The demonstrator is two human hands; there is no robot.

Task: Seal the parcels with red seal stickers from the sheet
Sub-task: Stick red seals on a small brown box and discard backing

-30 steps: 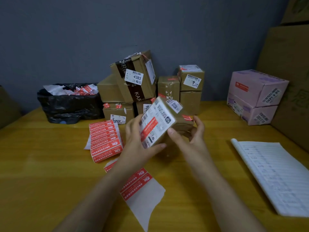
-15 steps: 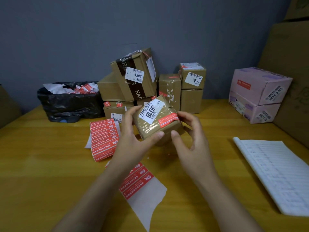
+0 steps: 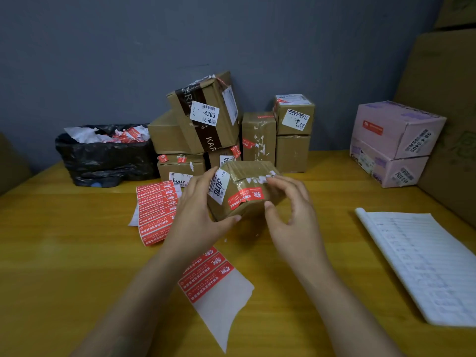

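Note:
A small brown parcel [image 3: 247,186], taped and labelled "3018", is held just above the wooden table [image 3: 64,253]. A red seal sticker [image 3: 246,198] lies across its front edge. My left hand [image 3: 198,215] grips its left side, thumb under the front. My right hand [image 3: 291,212] holds the right side with fingertips on the top edge and thumb near the lower corner. A full sheet of red stickers [image 3: 157,210] lies left of the hands. A partly used sheet [image 3: 211,276] with bare backing paper lies under my left forearm.
A pile of brown parcels [image 3: 206,124] stands against the grey wall, two more [image 3: 293,132] stacked to its right. A black bin bag [image 3: 103,155] with sticker scraps sits at left. Two pink boxes [image 3: 391,143] and large cartons stand at right. A lined notebook [image 3: 422,266] lies front right.
The parcel has been turned in my hands from its white-labelled face to the brown taped side with the red sticker facing me. My right hand shifted to the top right edge.

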